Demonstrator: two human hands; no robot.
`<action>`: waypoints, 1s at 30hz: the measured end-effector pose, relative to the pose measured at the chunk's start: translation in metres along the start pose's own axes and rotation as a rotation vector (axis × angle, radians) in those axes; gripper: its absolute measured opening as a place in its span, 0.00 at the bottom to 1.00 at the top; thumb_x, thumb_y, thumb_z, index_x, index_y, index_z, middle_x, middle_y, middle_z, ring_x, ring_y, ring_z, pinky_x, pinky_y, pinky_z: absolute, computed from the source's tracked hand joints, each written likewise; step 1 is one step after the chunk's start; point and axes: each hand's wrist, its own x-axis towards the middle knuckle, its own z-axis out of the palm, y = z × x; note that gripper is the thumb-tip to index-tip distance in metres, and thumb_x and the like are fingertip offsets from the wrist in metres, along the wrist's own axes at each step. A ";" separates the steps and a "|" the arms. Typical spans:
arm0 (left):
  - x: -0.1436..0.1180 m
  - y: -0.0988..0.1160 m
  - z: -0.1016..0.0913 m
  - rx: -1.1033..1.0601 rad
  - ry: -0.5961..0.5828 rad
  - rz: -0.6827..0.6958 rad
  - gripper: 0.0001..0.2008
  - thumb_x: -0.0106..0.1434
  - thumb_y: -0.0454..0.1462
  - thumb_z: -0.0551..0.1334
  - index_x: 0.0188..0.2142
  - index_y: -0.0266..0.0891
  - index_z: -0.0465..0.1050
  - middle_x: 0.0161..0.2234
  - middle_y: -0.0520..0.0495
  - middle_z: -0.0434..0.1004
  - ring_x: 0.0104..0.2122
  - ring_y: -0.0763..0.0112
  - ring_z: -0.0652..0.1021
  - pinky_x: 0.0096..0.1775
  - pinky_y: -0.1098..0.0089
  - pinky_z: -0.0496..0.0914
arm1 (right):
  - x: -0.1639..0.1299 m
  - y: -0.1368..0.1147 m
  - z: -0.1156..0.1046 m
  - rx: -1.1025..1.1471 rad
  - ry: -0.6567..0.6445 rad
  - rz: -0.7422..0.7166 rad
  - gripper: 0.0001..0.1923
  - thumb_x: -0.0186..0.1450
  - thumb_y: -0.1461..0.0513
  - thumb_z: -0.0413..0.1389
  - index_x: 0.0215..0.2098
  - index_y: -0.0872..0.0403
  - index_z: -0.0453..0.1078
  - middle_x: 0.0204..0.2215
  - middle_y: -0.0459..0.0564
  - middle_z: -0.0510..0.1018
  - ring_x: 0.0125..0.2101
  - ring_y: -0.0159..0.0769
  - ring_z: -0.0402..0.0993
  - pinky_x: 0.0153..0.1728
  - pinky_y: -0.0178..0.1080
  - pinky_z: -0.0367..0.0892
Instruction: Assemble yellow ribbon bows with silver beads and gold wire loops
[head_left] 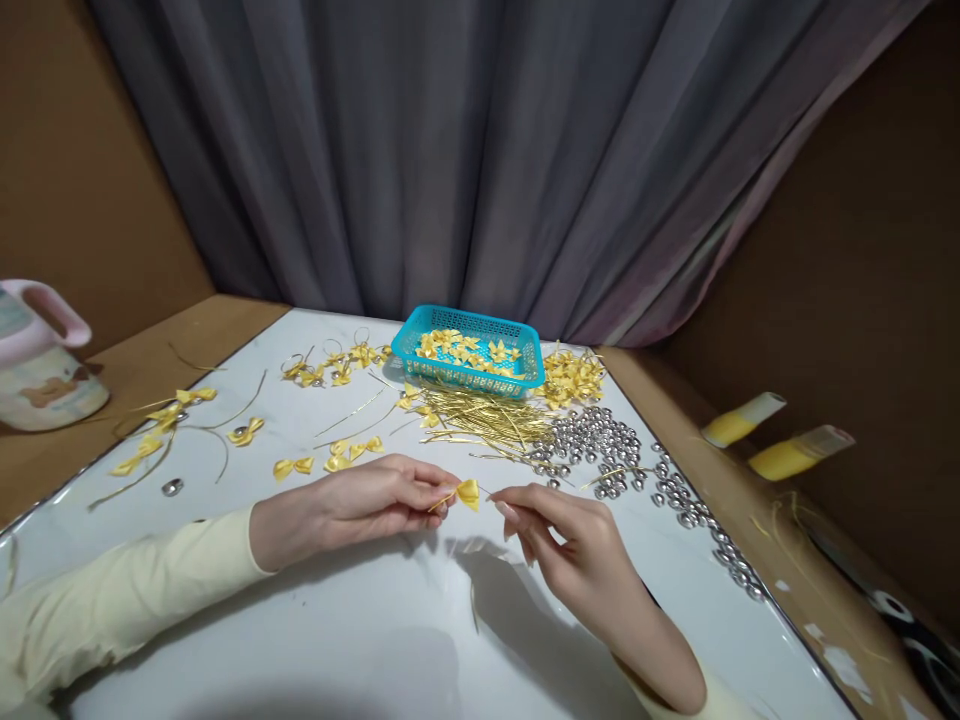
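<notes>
Above the middle of the white table, my left hand [397,497] pinches a small yellow ribbon bow [468,493] between thumb and fingers. A thin gold cord sticks out of the bow on both sides. My right hand [562,535] grips the cord's right end between thumb and forefinger, a little apart from the bow. Several loose yellow bows [292,467] lie behind my left hand. Beyond both hands is a pile of gold cord pieces [487,418], and a heap of small shiny silver pieces [600,445] sits behind my right hand.
A turquoise basket [468,378] with yellow bows stands at the back, beside another bow pile [574,378]. Bows with cords [169,418] and one silver piece [172,487] lie left. A pink-handled cup [49,370] is far left; two yellow tubes [799,453] are right.
</notes>
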 end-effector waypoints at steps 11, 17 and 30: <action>-0.008 0.004 0.011 0.113 0.037 0.037 0.07 0.51 0.38 0.70 0.25 0.37 0.74 0.21 0.56 0.64 0.23 0.80 0.62 0.26 0.79 0.59 | -0.002 -0.001 0.002 -0.040 -0.043 -0.015 0.13 0.67 0.62 0.46 0.27 0.55 0.67 0.19 0.46 0.72 0.18 0.27 0.65 0.21 0.29 0.58; -0.008 0.000 0.011 0.138 0.093 0.060 0.05 0.55 0.35 0.67 0.33 0.39 0.77 0.29 0.54 0.72 0.28 0.78 0.68 0.32 0.79 0.61 | -0.004 -0.005 0.002 0.003 -0.154 0.037 0.15 0.67 0.60 0.46 0.26 0.57 0.67 0.17 0.45 0.71 0.16 0.26 0.62 0.19 0.29 0.54; -0.006 0.000 0.012 0.014 0.050 -0.013 0.07 0.52 0.40 0.69 0.26 0.38 0.77 0.28 0.52 0.73 0.28 0.75 0.68 0.30 0.78 0.62 | 0.000 -0.001 0.006 0.131 -0.096 0.120 0.16 0.65 0.61 0.49 0.22 0.58 0.67 0.14 0.44 0.68 0.15 0.23 0.56 0.17 0.28 0.51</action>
